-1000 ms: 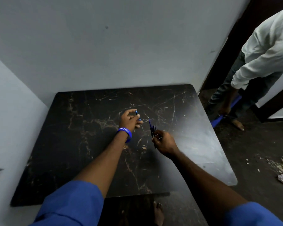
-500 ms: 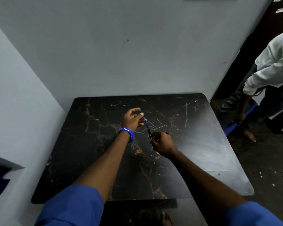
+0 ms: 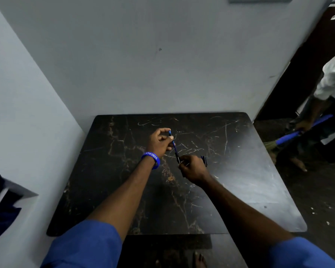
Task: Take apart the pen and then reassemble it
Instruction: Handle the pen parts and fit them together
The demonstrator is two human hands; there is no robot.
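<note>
Above the dark table (image 3: 240, 180), the left hand (image 3: 159, 141) pinches the thin blue pen (image 3: 174, 145) at its far end while the right hand (image 3: 193, 168) closes its grip on the near end, hiding it, with a dark piece (image 3: 204, 160) I cannot identify

My table (image 3: 124, 190) is black with brown and white marble veins. Above it, my blue pen (image 3: 174, 145), blue lettered wristband (image 3: 152, 158) and blue sleeves (image 3: 85, 246) stand out.

Dim room; glare on table (image 3: 255, 182) right; wide-angle edge distortion.
</note>
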